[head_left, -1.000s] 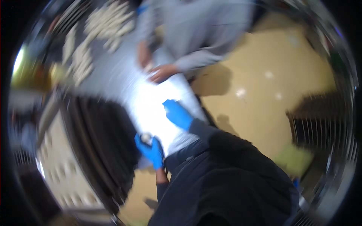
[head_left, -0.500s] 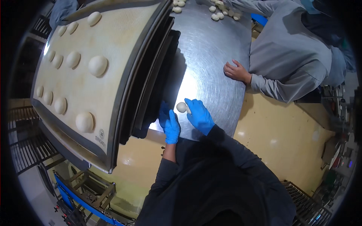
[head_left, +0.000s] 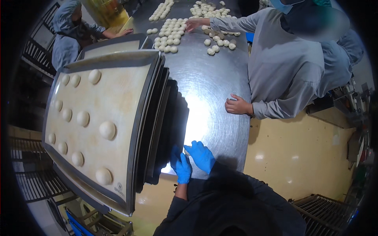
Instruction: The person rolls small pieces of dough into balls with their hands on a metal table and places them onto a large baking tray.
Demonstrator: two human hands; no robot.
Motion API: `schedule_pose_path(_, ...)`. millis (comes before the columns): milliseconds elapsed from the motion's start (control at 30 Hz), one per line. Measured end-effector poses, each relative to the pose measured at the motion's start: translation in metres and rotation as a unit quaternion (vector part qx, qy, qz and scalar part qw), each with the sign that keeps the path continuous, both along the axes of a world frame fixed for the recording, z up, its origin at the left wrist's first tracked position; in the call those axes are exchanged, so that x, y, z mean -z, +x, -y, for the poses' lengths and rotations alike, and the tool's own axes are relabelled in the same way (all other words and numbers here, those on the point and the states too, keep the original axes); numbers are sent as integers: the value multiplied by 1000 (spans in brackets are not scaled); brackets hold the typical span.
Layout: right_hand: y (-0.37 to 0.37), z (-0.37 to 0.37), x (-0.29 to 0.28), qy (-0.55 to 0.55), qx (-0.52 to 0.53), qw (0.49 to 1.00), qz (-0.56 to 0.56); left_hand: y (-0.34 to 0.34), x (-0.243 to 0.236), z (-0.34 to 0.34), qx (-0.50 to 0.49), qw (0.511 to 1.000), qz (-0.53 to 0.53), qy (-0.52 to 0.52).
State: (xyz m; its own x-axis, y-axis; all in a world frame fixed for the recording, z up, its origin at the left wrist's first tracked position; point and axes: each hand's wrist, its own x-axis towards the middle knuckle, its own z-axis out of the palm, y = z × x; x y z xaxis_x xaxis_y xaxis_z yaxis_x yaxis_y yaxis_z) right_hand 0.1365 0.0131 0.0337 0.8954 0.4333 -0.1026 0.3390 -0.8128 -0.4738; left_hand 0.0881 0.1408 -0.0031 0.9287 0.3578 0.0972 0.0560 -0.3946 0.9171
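Blue gloves cover both my hands at the near end of the steel table. My right hand [head_left: 201, 156] curls over a pale dough ball [head_left: 186, 152], and only a sliver of the ball shows at its fingertips. Close by on the left, my left hand [head_left: 182, 168] has its thumb and fingers apart, with part of it in the shadow of the stacked trays. It holds nothing that I can see. Its fingertips come near the dough ball, but whether they touch it I cannot tell.
Left of my hands stands a stack of trays; the top baking mat [head_left: 98, 94] carries several spaced dough balls. Many dough balls [head_left: 173, 33] cover the table's far end. A co-worker in grey [head_left: 283, 67] leans in from the right, another person [head_left: 65, 41] stands far left.
My view has tipped up, so more of the far table shows. My right hand has closed over the dough ball and come nearer my left. The co-worker's far hand now reaches among the dough balls.
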Motion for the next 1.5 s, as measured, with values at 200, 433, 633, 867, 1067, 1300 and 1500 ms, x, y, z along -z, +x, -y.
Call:
schedule_pose_path(200,14,18,8,117,-50,992,9,2,-8,0,14,997,-59,36)
schedule_pose_path(433,88,73,13,458,95,808,-357,4,-3,7,-23,998,-38,40)
schedule_pose_path(633,252,65,-14,569,240,749,-239,2,7,5,-15,995,-42,85)
schedule_pose_path(867,472,20,-16,495,357,779,-143,-14,38,8,-32,992,-109,60)
schedule_pose_path(1067,577,33,43,542,390,743,-53,-9,53,14,-5,997,-61,36)
schedule_pose_path(1300,366,-10,68,367,283,883,75,-36,95,2,-58,966,-208,-140)
schedule_pose_path(1500,191,43,77,359,242,889,147,6,26,9,10,994,-94,-47)
